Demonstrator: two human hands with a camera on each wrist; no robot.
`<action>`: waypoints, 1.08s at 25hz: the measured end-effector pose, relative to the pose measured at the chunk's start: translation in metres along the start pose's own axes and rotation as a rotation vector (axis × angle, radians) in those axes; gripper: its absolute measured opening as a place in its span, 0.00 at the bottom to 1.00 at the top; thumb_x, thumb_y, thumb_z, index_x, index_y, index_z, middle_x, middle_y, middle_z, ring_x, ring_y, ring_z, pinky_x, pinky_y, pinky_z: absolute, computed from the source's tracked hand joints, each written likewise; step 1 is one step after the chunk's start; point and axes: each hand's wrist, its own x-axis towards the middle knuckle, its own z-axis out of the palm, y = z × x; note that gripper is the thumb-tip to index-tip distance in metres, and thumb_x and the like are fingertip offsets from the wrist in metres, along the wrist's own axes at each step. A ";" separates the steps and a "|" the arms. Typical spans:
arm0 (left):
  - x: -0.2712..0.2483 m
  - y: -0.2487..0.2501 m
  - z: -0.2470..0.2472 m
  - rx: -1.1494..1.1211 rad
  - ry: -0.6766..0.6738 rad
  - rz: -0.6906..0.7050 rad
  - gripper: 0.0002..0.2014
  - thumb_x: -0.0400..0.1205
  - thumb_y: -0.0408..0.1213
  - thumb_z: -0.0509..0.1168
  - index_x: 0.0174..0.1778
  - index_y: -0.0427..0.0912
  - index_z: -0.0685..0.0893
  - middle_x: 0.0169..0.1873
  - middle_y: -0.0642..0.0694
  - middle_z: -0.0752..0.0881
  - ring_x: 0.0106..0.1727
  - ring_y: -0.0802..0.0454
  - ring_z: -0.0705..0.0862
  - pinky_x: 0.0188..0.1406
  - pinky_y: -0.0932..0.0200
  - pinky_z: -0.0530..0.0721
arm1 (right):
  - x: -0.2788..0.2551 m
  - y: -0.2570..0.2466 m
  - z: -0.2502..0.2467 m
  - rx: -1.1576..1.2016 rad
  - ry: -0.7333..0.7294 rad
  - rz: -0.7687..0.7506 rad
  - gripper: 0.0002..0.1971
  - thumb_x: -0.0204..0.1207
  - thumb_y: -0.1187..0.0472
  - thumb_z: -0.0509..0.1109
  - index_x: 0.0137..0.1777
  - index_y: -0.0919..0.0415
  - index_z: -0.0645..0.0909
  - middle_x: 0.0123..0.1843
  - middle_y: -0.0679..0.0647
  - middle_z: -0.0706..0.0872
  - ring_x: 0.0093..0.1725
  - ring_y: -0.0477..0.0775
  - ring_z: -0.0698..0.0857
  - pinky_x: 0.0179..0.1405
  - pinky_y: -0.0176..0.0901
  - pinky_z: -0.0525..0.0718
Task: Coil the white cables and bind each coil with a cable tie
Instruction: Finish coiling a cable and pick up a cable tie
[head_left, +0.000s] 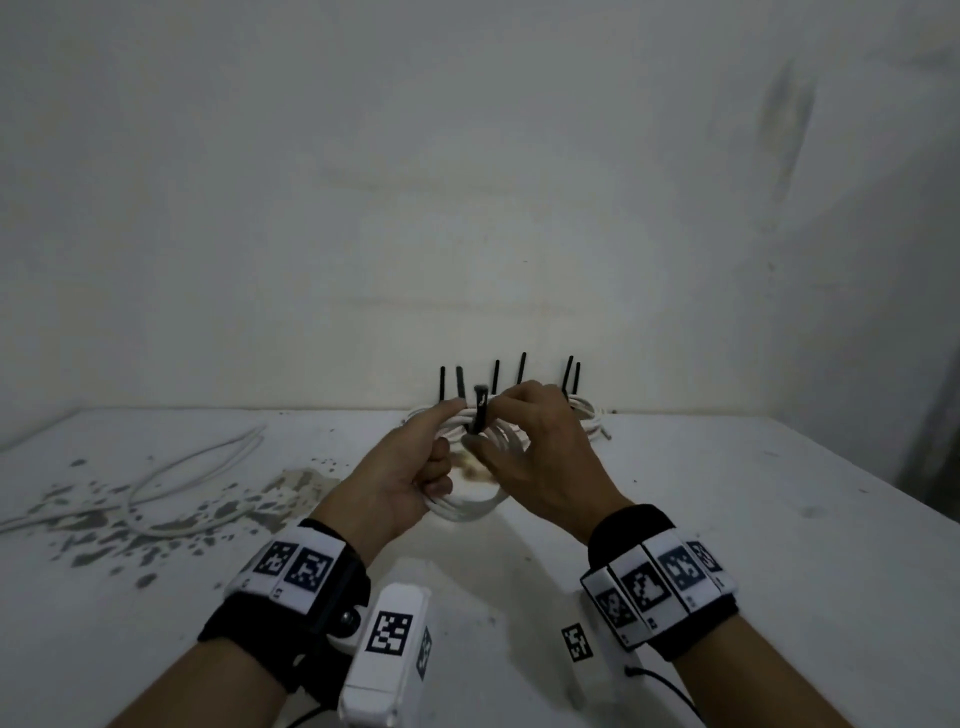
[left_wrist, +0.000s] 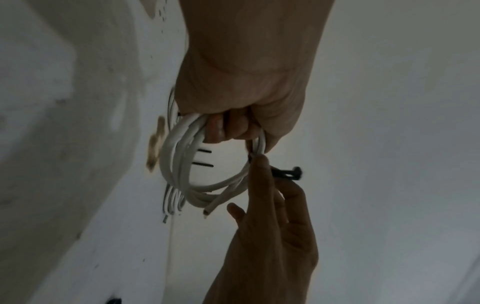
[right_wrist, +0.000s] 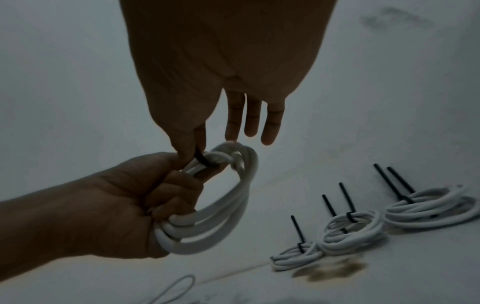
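Observation:
My left hand (head_left: 410, 467) grips a coil of white cable (head_left: 470, 506) above the table, its fingers curled round the loops (right_wrist: 221, 216). A black cable tie (head_left: 479, 413) wraps the top of the coil, and my right hand (head_left: 524, 441) pinches it between thumb and forefinger, the other fingers held straight (right_wrist: 253, 121). In the left wrist view the tie's head (left_wrist: 294, 172) sticks out past the right fingers, and the coil (left_wrist: 182, 164) hangs below the left fist (left_wrist: 233, 98). The cable's cut end (left_wrist: 207, 210) points down.
Three bound white coils (right_wrist: 350, 228) with upright black tie tails (right_wrist: 346, 199) lie by the wall at the back of the table. A loose white cable (head_left: 171, 478) lies on the stained left part of the white table (head_left: 727, 493).

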 end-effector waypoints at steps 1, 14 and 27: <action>-0.001 0.003 -0.009 0.017 0.033 0.023 0.12 0.78 0.48 0.74 0.47 0.44 0.82 0.17 0.53 0.60 0.17 0.57 0.56 0.16 0.63 0.56 | 0.004 -0.008 0.006 0.030 0.001 -0.004 0.07 0.76 0.51 0.77 0.50 0.52 0.88 0.50 0.52 0.82 0.54 0.50 0.76 0.50 0.29 0.69; 0.000 0.031 -0.073 0.183 0.249 0.236 0.09 0.77 0.45 0.74 0.37 0.44 0.87 0.18 0.52 0.64 0.19 0.56 0.61 0.19 0.63 0.61 | 0.038 -0.074 0.045 0.352 0.113 0.125 0.04 0.81 0.61 0.72 0.45 0.59 0.81 0.37 0.42 0.86 0.41 0.39 0.84 0.35 0.26 0.76; -0.001 0.030 -0.073 0.229 0.257 0.280 0.09 0.81 0.41 0.69 0.54 0.50 0.92 0.18 0.54 0.62 0.20 0.56 0.60 0.20 0.64 0.61 | 0.056 -0.077 0.054 0.305 -0.002 0.290 0.08 0.86 0.63 0.62 0.61 0.58 0.80 0.44 0.49 0.87 0.40 0.46 0.85 0.30 0.27 0.76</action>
